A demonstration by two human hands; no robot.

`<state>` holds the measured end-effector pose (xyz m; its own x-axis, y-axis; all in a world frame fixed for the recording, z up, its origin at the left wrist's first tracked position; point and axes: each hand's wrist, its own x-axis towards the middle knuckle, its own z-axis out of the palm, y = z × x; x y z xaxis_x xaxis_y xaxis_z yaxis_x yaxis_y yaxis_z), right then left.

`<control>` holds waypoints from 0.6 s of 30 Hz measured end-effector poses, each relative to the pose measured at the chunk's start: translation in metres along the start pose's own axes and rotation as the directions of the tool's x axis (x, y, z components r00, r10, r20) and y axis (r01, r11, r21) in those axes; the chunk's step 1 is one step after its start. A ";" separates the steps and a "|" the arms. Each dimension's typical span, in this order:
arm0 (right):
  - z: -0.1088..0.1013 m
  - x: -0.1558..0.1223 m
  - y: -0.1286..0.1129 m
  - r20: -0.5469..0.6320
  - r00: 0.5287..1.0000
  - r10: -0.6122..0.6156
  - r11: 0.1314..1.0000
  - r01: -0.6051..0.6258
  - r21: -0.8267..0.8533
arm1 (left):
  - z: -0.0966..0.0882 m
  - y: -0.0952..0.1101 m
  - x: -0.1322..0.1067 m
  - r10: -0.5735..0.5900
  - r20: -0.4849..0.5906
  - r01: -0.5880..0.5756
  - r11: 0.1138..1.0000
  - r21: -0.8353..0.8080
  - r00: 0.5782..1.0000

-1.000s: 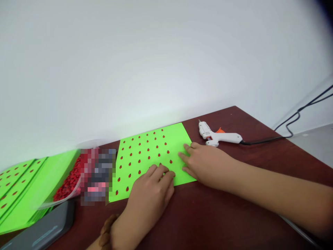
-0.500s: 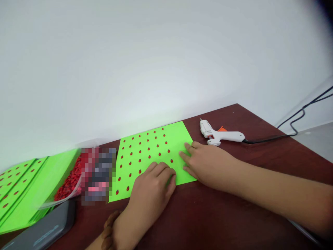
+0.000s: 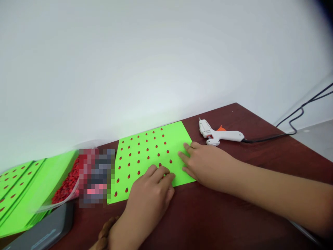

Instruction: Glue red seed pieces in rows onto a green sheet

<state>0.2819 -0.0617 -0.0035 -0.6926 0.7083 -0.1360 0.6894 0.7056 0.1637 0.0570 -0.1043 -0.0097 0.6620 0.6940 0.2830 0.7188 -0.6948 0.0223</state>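
A bright green sheet (image 3: 177,139) with rows of small red dot-like pieces, dark at one end, lies on the table. My left hand (image 3: 151,194) is over its near edge, the fingers curled in and the thumb tucked under them. Whatever those fingertips hold, if anything, is hidden. On the bare right part of the sheet, my right hand (image 3: 204,161) rests with its fingers spread. A brown beaded bracelet (image 3: 106,231) circles my left wrist.
A white glue gun (image 3: 221,135) with an orange trigger lies right of the sheet, its black cable (image 3: 267,139) trailing right. At left are a clear bag of small red pieces (image 3: 68,182), more green sheets (image 3: 52,173) and a dark grey case (image 3: 52,227). A wall stands behind.
My left hand has drawn slightly toward me and its fingers have curled in more, uncovering a red piece on the sheet. My right hand has stayed in place.
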 end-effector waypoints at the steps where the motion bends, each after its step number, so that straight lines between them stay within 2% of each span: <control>1: 0.000 0.000 0.000 -0.004 1.000 0.003 1.000 -0.003 -0.002 | 0.000 0.000 0.000 0.005 0.014 -0.005 1.000 0.006 1.000; 7: 0.004 0.000 0.002 -0.049 0.999 -0.006 1.000 0.007 0.016 | -0.003 -0.001 0.001 0.004 0.080 -0.004 1.000 0.001 0.997; 14: 0.010 0.000 -0.003 -0.081 0.997 0.011 0.999 -0.007 0.051 | -0.006 -0.001 0.012 -0.045 0.231 0.037 0.999 0.036 0.972; 18: 0.001 -0.001 0.008 -0.068 0.997 0.040 0.993 -0.032 0.116 | -0.001 -0.001 0.015 -0.039 0.238 0.027 0.998 0.050 0.971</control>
<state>0.2879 -0.0566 -0.0031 -0.6772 0.7331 -0.0631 0.7312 0.6800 0.0537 0.0659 -0.0938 -0.0045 0.6653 0.7452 0.0457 0.7464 -0.6653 -0.0178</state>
